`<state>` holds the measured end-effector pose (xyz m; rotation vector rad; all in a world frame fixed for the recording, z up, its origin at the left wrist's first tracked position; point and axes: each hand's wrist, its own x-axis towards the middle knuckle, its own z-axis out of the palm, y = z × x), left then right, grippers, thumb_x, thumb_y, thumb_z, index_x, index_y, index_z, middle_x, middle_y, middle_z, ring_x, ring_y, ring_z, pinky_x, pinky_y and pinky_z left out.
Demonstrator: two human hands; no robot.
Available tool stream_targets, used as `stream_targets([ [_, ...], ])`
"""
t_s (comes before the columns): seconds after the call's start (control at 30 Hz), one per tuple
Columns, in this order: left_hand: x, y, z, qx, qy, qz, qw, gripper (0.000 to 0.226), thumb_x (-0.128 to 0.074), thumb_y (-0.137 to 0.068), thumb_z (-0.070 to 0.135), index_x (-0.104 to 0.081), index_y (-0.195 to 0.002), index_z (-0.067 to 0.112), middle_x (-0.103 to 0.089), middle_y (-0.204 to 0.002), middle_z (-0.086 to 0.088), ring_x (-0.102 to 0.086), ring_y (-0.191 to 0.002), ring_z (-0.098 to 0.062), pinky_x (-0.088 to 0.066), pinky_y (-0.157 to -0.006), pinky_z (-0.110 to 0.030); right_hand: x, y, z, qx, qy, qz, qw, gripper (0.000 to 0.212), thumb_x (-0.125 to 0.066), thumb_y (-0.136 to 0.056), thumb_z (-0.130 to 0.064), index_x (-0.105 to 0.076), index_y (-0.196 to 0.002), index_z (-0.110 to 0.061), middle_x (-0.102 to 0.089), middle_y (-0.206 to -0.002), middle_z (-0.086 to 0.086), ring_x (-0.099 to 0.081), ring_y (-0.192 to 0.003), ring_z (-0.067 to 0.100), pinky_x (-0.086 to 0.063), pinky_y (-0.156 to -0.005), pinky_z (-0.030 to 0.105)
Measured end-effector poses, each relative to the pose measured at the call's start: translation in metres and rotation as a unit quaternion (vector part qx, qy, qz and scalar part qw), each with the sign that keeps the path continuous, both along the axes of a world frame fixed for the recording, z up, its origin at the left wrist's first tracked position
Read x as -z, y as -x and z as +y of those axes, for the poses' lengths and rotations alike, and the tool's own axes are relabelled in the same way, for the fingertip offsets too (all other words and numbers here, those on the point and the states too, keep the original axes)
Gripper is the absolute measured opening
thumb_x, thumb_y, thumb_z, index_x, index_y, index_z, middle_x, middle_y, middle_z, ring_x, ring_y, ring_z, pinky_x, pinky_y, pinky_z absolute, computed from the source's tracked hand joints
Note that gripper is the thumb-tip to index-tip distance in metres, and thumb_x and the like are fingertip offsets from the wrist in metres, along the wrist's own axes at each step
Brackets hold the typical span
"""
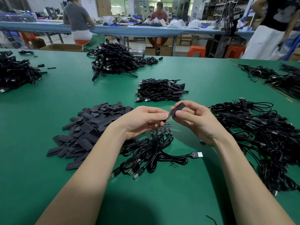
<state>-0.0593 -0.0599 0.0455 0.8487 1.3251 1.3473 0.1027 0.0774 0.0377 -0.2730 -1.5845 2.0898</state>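
Note:
My left hand (142,120) pinches the small circuit-board end (168,118) of a black cable whose lead drops to the table. My right hand (193,120) pinches a flat black sleeve (178,108) between thumb and fingers, its lower mouth right at that board end. Below my hands lies a loose bundle of black USB cables (154,153), one plug (197,154) pointing right. A small cluster of bare circuit boards (162,129) sits under my hands. A heap of black sleeves (90,127) lies to the left.
A neat stack of sleeved cables (160,90) lies beyond my hands on the green table (162,200). Bigger cable heaps sit at the right (259,135), far centre (113,60) and far left (14,72). People work at a blue bench (129,30) behind; orange stools stand there.

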Motion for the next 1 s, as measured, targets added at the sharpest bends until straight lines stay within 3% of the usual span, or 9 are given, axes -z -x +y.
stream_targets([
  [0.13, 0.001, 0.000, 0.000, 0.020, -0.012, 0.004, 1.000, 0.028, -0.078, -0.073, 0.018, -0.065, -0.097, 0.012, -0.070, -0.081, -0.003, -0.066, -0.068, -0.011, -0.055, -0.066, -0.017, -0.005, -0.003, 0.002, -0.059, -0.023, -0.052, 0.997, 0.019, -0.073, -0.076, -0.004, -0.073, -0.093, -0.013, -0.076, -0.101, 0.013, -0.072, -0.092, 0.017, -0.056, -0.082, 0.022],
  [0.23, 0.001, -0.002, 0.000, 0.018, -0.044, 0.012, 0.999, 0.030, -0.077, -0.076, 0.015, -0.053, -0.094, 0.013, -0.070, -0.081, -0.007, -0.065, -0.067, -0.014, -0.054, -0.062, -0.018, -0.008, -0.005, 0.002, -0.068, -0.017, -0.070, 0.995, 0.020, -0.073, -0.077, -0.006, -0.071, -0.095, -0.014, -0.076, -0.101, 0.011, -0.070, -0.083, 0.013, -0.055, -0.076, 0.020],
  [0.4, -0.001, -0.007, 0.005, -0.020, -0.073, 0.141, 0.987, 0.015, -0.069, -0.092, 0.008, -0.054, -0.090, 0.010, -0.071, -0.078, -0.005, -0.068, -0.071, -0.014, -0.052, -0.063, -0.018, -0.012, -0.004, 0.001, -0.038, 0.001, -0.051, 0.998, 0.025, -0.074, -0.073, -0.006, -0.075, -0.097, -0.013, -0.076, -0.095, 0.010, -0.071, -0.078, 0.013, -0.057, -0.075, 0.019],
  [0.57, -0.004, -0.008, 0.008, -0.048, -0.095, 0.268, 0.958, 0.016, -0.081, -0.082, 0.010, -0.067, -0.089, 0.012, -0.072, -0.079, -0.006, -0.070, -0.072, -0.011, -0.053, -0.073, -0.018, -0.007, -0.001, 0.006, 0.024, 0.046, -0.041, 0.998, 0.024, -0.079, -0.068, -0.010, -0.076, -0.092, -0.009, -0.076, -0.094, 0.012, -0.072, -0.081, 0.016, -0.057, -0.077, 0.020],
  [0.67, -0.002, -0.010, 0.010, -0.078, -0.111, 0.276, 0.951, 0.016, -0.083, -0.079, 0.007, -0.070, -0.089, 0.009, -0.075, -0.081, -0.011, -0.073, -0.074, -0.015, -0.055, -0.074, -0.021, -0.003, -0.001, 0.008, 0.031, 0.081, -0.033, 0.996, 0.022, -0.078, -0.070, -0.007, -0.078, -0.092, -0.008, -0.076, -0.098, 0.014, -0.074, -0.089, 0.018, -0.057, -0.078, 0.019],
  [0.8, -0.002, -0.012, 0.012, -0.106, -0.132, 0.316, 0.934, 0.013, -0.083, -0.078, 0.006, -0.074, -0.087, 0.006, -0.077, -0.078, -0.007, -0.075, -0.074, -0.017, -0.057, -0.072, -0.021, -0.002, -0.002, 0.008, 0.032, 0.091, -0.028, 0.995, 0.028, -0.078, -0.069, -0.007, -0.074, -0.096, -0.002, -0.076, -0.099, 0.015, -0.074, -0.092, 0.019, -0.057, -0.080, 0.020],
  [1.0, -0.004, -0.017, 0.012, -0.115, -0.144, 0.309, 0.933, 0.012, -0.081, -0.081, 0.005, -0.078, -0.092, 0.006, -0.078, -0.080, -0.001, -0.074, -0.073, -0.013, -0.055, -0.070, -0.018, -0.004, -0.004, 0.007, 0.042, 0.101, -0.026, 0.994, 0.032, -0.078, -0.070, -0.008, -0.071, -0.101, -0.002, -0.076, -0.099, 0.014, -0.074, -0.091, 0.017, -0.057, -0.078, 0.018],
])
